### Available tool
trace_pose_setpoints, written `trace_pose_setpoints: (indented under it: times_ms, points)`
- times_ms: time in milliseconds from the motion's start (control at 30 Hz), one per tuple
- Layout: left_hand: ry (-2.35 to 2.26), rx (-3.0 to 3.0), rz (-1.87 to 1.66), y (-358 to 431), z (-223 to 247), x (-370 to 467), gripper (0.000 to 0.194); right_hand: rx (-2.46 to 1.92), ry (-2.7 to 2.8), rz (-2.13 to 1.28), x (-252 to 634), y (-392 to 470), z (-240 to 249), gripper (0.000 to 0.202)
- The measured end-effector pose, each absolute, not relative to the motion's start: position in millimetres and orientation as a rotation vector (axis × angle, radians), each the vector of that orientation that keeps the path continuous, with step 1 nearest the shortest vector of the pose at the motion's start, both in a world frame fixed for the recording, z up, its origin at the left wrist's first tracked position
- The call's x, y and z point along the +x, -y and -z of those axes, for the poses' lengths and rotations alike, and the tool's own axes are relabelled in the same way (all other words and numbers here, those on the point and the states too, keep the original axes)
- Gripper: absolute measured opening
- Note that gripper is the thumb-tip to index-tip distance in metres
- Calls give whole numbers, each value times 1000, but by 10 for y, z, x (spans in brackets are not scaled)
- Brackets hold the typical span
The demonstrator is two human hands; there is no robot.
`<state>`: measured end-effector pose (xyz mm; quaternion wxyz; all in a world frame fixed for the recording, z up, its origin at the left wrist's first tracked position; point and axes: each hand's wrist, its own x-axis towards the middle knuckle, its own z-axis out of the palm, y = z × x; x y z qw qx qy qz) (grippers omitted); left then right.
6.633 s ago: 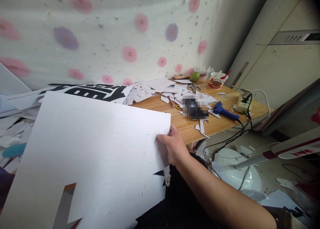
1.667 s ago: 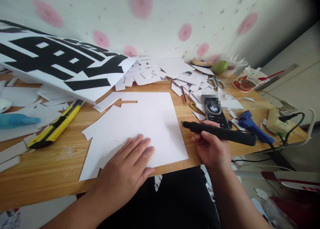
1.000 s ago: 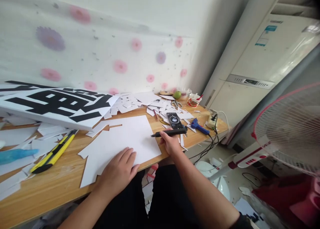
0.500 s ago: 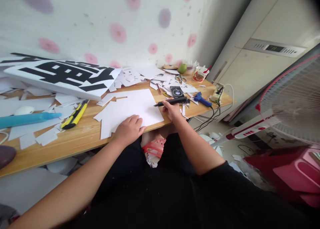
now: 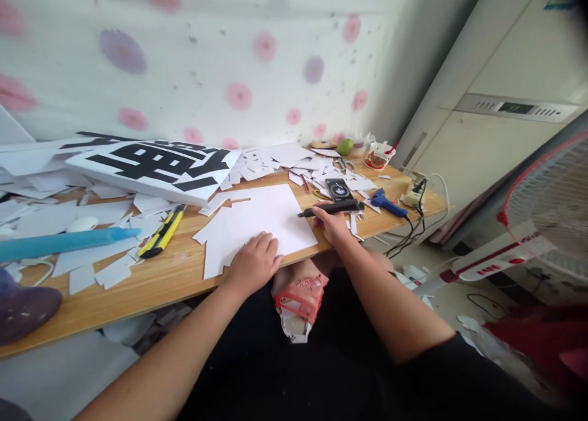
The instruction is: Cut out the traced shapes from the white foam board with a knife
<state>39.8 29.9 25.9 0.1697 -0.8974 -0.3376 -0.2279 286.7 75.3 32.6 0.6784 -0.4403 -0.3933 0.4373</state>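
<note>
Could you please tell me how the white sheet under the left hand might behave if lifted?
The white sheet lies flat with crisp outlines, so it is probably stiff. It looks thin, so likely light. Its slot could be a weak spot.

We see a person in a plain black short-sleeved fabric top (image 5: 285,378), its loose right sleeve (image 5: 436,360) ending in a straight hem that leaves the right forearm (image 5: 381,292) uncovered. The left forearm (image 5: 193,329) is bare too, and both the left hand (image 5: 257,258) and the right hand (image 5: 331,225) are ungloved. We make out dark, nearly black fabric trousers (image 5: 243,323), hard to part from the top. Lower down, we notice what looks like a coral-red openwork sandal (image 5: 303,298) on a bare foot.
</note>
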Motion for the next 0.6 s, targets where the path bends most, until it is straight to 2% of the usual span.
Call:
trace_pose_setpoints:
  times_ms: [267,467,600]
  points:
    - [985,-2636,704,-236,-299,383,32,-1052,901,-965,2857,-672,-319,34]
    - [883,-2760,677,-176,-382,348,26,-1079,893,-983,2879,-604,-306,36]
    - [889,-2809,574,-136,-469,342,39,-1075,881,-1019,2893,-577,-308,35]
